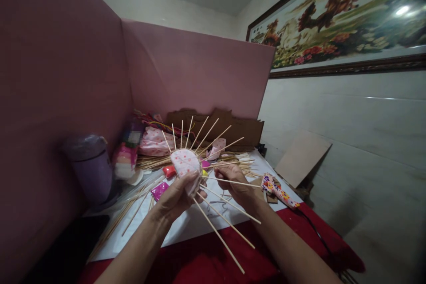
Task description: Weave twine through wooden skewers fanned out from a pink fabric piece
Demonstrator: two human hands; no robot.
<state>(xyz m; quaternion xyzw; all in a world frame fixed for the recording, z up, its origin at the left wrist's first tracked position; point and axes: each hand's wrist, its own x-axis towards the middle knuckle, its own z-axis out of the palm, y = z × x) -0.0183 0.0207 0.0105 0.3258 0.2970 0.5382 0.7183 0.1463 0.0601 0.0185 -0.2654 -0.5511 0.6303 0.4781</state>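
My left hand (178, 197) grips a round disc covered in pink dotted cloth (184, 162), held up above the table. Several thin wooden sticks (213, 133) fan out from the disc like spokes, upward and down to the right. My right hand (234, 182) is just right of the disc, fingers curled around one of the sticks (233, 182) that points to the right. A glue gun wrapped in flowered tape (278, 191) lies on the table right of my right hand.
A purple lidded container (91, 164) stands at the left by the pink partition (196, 66). Loose sticks (133, 211), pink cloth pieces (155, 142) and small packets lie on white paper (189, 226) over a red tablecloth (206, 262). Cardboard (239, 128) leans at the back.
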